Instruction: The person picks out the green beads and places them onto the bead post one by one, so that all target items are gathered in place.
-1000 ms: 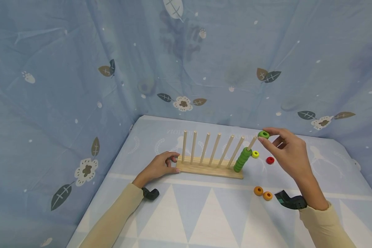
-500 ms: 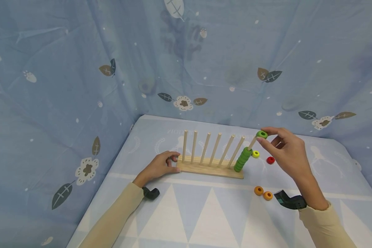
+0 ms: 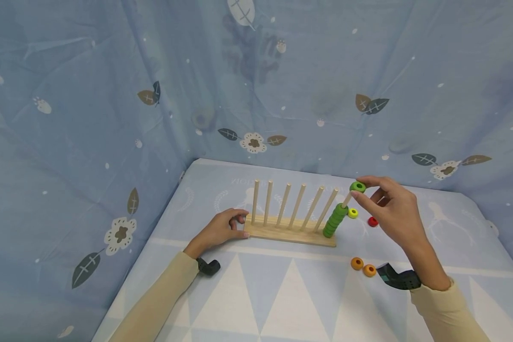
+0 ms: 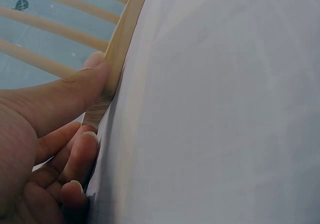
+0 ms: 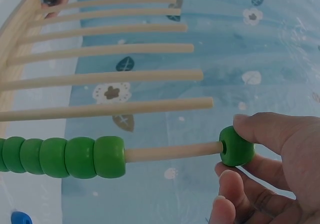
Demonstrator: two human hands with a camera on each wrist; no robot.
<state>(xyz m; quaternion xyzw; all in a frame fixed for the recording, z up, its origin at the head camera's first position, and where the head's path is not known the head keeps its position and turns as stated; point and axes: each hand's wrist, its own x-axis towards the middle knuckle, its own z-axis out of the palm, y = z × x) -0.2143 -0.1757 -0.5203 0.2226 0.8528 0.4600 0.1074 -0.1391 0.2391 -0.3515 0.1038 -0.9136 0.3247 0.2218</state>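
A wooden peg rack (image 3: 282, 232) with a flat base and a row of upright pegs stands on the table. Its rightmost peg carries a stack of several green beads (image 3: 335, 220); the other pegs are bare. My right hand (image 3: 395, 209) pinches one more green bead (image 5: 237, 146) between thumb and fingers at that peg's tip. In the right wrist view the tip meets the bead's hole; how far it enters cannot be told. My left hand (image 3: 220, 229) holds the left end of the base, thumb along its edge (image 4: 112, 79), with fingers curled at the end.
A yellow bead (image 3: 352, 213) and a red bead (image 3: 373, 222) lie behind and right of the stack. Two orange beads (image 3: 363, 267) lie nearer, below my right hand. A blue bead (image 5: 21, 218) shows in the right wrist view. Patterned curtains (image 3: 256, 85) hang behind the table.
My right hand has moved slightly left with the green bead, bringing it from beside the rightmost peg's top to its tip. The left hand and rack stay in place.
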